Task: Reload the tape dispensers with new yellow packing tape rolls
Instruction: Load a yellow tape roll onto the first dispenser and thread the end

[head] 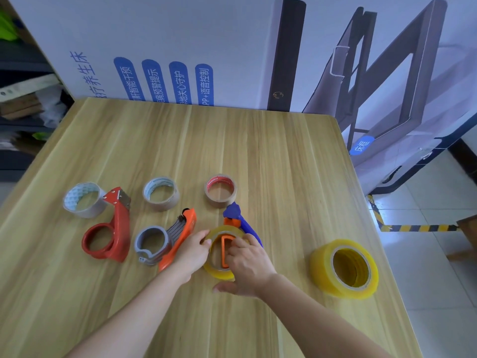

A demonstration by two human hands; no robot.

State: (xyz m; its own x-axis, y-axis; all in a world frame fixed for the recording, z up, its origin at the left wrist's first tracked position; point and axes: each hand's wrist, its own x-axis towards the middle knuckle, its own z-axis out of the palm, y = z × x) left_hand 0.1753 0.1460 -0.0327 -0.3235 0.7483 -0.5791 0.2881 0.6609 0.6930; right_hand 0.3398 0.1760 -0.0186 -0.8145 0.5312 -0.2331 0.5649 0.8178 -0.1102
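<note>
A yellow tape roll point(219, 272) sits around the orange core of the blue dispenser point(238, 218), near the table's middle front. My left hand point(192, 251) grips the roll's left rim. My right hand point(247, 267) presses on its right side and covers part of it. A stack of yellow tape rolls point(344, 268) stands to the right. The orange dispenser point(178, 237) with an empty grey hub lies just left of my left hand. The red dispenser point(111, 232) lies empty farther left.
Three nearly spent cardboard cores stand behind the dispensers: a white one point(82, 200), a grey-brown one point(161, 193) and a brown one point(220, 191). The wooden table point(232, 146) ends at the right above tiled floor. A printed board leans behind it.
</note>
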